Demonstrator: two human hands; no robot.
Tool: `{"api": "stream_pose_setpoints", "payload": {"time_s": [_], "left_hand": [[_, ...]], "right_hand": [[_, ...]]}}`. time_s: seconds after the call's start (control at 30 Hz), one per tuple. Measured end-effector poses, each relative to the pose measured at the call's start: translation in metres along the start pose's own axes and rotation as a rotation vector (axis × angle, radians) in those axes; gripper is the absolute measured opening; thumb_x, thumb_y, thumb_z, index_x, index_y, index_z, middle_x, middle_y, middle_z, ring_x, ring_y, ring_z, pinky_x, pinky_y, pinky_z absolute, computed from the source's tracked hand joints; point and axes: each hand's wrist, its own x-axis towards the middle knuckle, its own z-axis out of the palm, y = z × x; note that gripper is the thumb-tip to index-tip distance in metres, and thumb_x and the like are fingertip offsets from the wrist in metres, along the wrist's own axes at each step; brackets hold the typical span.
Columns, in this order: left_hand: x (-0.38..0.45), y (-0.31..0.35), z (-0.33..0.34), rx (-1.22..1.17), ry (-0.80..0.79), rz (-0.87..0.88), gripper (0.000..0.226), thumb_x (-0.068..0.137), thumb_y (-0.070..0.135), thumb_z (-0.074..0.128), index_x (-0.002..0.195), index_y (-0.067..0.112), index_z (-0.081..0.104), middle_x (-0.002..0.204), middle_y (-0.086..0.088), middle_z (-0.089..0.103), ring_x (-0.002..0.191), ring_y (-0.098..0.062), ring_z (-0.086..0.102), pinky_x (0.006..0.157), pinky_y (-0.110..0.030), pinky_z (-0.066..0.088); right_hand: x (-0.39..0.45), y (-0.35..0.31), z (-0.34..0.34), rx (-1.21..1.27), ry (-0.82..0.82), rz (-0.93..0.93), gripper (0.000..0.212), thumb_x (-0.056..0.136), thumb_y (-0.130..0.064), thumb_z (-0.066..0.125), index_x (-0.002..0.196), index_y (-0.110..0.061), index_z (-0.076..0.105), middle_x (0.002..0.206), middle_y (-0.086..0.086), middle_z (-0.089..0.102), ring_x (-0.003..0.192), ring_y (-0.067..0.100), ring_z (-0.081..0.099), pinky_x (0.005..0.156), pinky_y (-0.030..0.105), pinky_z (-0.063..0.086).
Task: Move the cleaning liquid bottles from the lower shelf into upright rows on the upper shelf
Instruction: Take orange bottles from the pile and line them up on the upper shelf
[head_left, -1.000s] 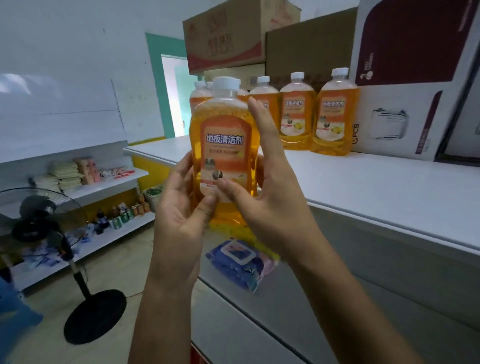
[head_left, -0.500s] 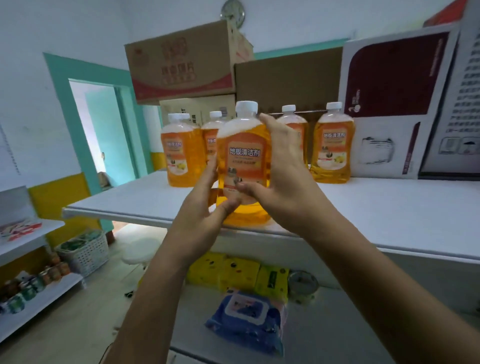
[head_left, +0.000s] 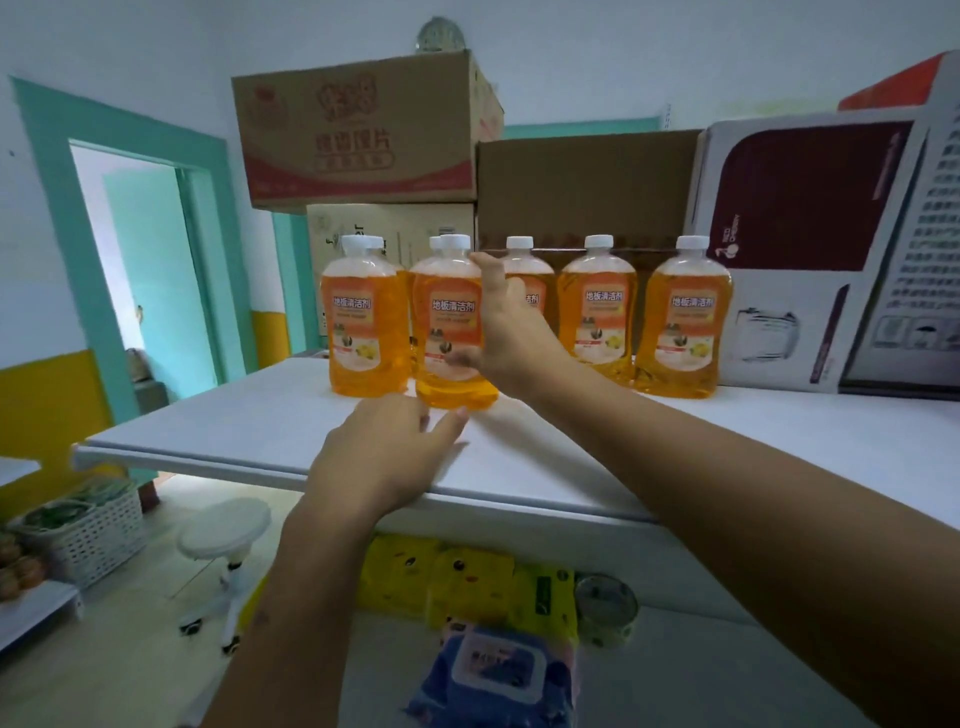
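Orange cleaning liquid fills the bottle (head_left: 451, 332) standing upright on the upper shelf (head_left: 249, 431), long axis vertical, in front of the back row of bottles (head_left: 597, 312). The right hand (head_left: 511, 332), the nearer one, sits at its 3 o'clock, fingers (head_left: 491, 273) curled round its side. The left hand (head_left: 387, 452) lies at 6 o'clock, fingers loose, thumb tip by the base; whether it touches is unclear. The right palm's contact is hidden, and no bottles show on the partly cut-off lower shelf (head_left: 675, 675).
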Motion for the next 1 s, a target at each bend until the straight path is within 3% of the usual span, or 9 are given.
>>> {"api": "stream_pose_setpoints", "payload": {"time_s": [0.17,0.33,0.5,0.57,0.63,0.73,0.8,0.9,1.0], "left_hand": [[-0.001,0.001,0.001,0.027,0.007,0.036,0.057,0.095,0.065,0.032,0.072,0.020,0.058,0.081,0.000,0.059,0.080,-0.019,0.054,0.063,-0.037,0.038],[0.002,0.002,0.000,0.015,-0.013,0.037,0.051,0.096,0.061,0.035,0.076,0.021,0.058,0.087,-0.003,0.059,0.085,-0.022,0.053,0.067,-0.038,0.039],[0.002,0.002,0.000,-0.057,0.027,-0.023,0.050,0.097,0.056,0.037,0.122,0.022,0.063,0.126,-0.001,0.062,0.112,-0.021,0.056,0.085,-0.040,0.043],[-0.003,0.003,-0.001,-0.093,0.079,-0.030,0.046,0.098,0.053,0.040,0.126,0.023,0.061,0.132,0.000,0.061,0.117,-0.021,0.054,0.085,-0.038,0.040],[-0.011,0.005,-0.002,-0.194,0.251,0.021,0.037,0.099,0.046,0.045,0.123,0.023,0.063,0.129,0.001,0.064,0.115,-0.020,0.057,0.083,-0.034,0.039],[-0.040,0.022,-0.002,-0.505,0.591,0.147,0.030,0.098,0.033,0.048,0.118,0.021,0.066,0.119,0.002,0.067,0.106,-0.013,0.059,0.087,-0.024,0.046],[-0.070,0.041,0.006,-0.679,0.695,0.240,0.028,0.097,0.030,0.048,0.117,0.021,0.065,0.114,0.008,0.066,0.104,-0.003,0.057,0.088,-0.012,0.044],[-0.116,0.076,0.036,-0.847,0.685,0.416,0.023,0.098,0.022,0.048,0.114,0.020,0.064,0.112,0.009,0.066,0.109,-0.007,0.061,0.090,-0.018,0.047],[-0.152,0.107,0.072,-0.995,0.504,0.510,0.022,0.097,0.016,0.048,0.111,0.020,0.064,0.108,0.005,0.065,0.103,-0.017,0.064,0.086,-0.022,0.048]], "right_hand": [[0.018,0.009,0.022,-0.064,0.042,0.024,0.105,0.087,-0.020,0.073,0.152,-0.037,-0.008,0.130,0.016,0.038,0.094,0.027,0.064,0.081,0.040,0.054],[0.023,0.012,0.029,-0.070,0.052,0.022,0.111,0.087,-0.022,0.073,0.151,-0.041,-0.015,0.132,0.017,0.038,0.091,0.023,0.062,0.080,0.039,0.054],[0.013,0.016,0.003,-0.271,-0.033,-0.003,0.117,0.087,-0.031,0.074,0.151,-0.036,-0.024,0.136,0.021,0.043,0.090,0.024,0.061,0.070,0.036,0.054],[0.000,0.012,-0.018,-0.295,-0.060,0.041,0.110,0.088,-0.031,0.073,0.155,-0.033,-0.015,0.150,0.020,0.034,0.114,0.031,0.059,0.085,0.042,0.055],[-0.021,0.004,-0.040,-0.194,-0.063,0.051,0.095,0.090,-0.029,0.070,0.158,-0.029,0.004,0.156,0.013,0.031,0.131,0.030,0.050,0.098,0.043,0.049],[-0.076,-0.004,-0.072,0.045,0.043,0.049,0.068,0.093,-0.031,0.066,0.151,-0.027,0.030,0.142,-0.002,0.050,0.125,0.015,0.052,0.098,0.033,0.049],[-0.130,-0.008,-0.084,0.188,0.146,0.045,0.055,0.094,-0.032,0.063,0.145,-0.028,0.040,0.127,-0.013,0.055,0.115,0.003,0.054,0.093,0.023,0.051],[-0.218,-0.009,-0.094,0.396,0.244,0.076,0.050,0.093,-0.032,0.064,0.138,-0.040,0.045,0.122,-0.021,0.058,0.118,-0.002,0.056,0.090,0.014,0.051],[-0.290,0.007,-0.100,0.415,0.185,0.174,0.050,0.090,-0.036,0.061,0.138,-0.042,0.046,0.126,-0.024,0.058,0.123,-0.002,0.054,0.096,0.011,0.047]]}}
